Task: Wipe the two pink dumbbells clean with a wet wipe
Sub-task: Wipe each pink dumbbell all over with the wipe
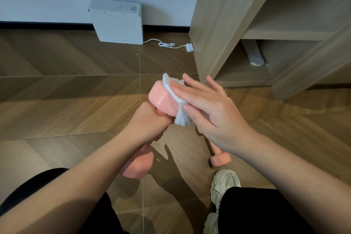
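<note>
My left hand (pixel 152 123) grips the handle of a pink dumbbell (pixel 161 99), held upright above the floor; its upper head points away from me and its lower head shows under my forearm. My right hand (pixel 210 112) lies flat on that upper head, pressing a white wet wipe (pixel 173 91) against it, with a twisted end of the wipe hanging down. The second pink dumbbell (pixel 220 158) lies on the floor below my right wrist, mostly hidden by it.
A wooden shelf unit (pixel 218 24) stands at the right, close to the hands. A white flat box (pixel 117 23) leans on the wall with a white cable and plug (pixel 189 47). My shoe (pixel 224 182) and black-trousered knees are at the bottom.
</note>
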